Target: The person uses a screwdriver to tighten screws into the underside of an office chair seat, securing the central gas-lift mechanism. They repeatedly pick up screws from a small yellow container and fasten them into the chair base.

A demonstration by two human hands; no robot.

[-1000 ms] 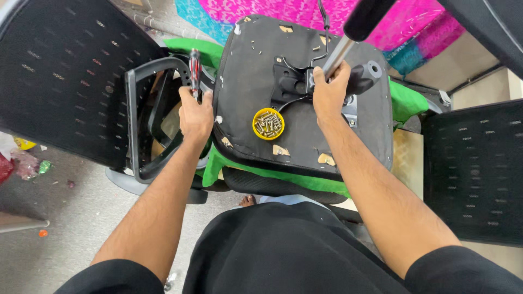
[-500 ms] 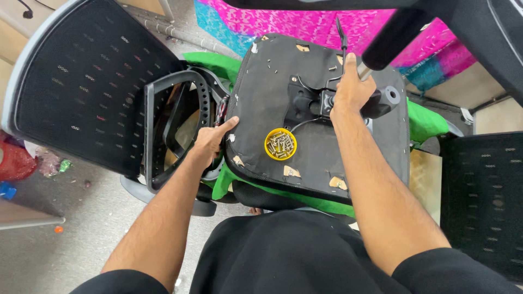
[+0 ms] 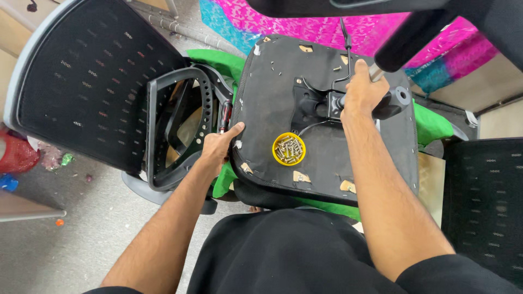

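The floor (image 3: 81,234) is grey and speckled with small bits of litter: an orange scrap (image 3: 59,222) near the left edge, and green and pink wrappers (image 3: 57,159) further up. A red mesh basket (image 3: 15,154) sits at the far left, partly cut off, with something blue (image 3: 6,182) just below it. A black mesh chair back (image 3: 81,81) with a grey rim leans at the upper left. Another black mesh panel (image 3: 485,207) fills the right side. Bright pink and turquoise patterned cloth (image 3: 305,27) lies across the top, with green cloth (image 3: 215,60) beside it. The light is even.
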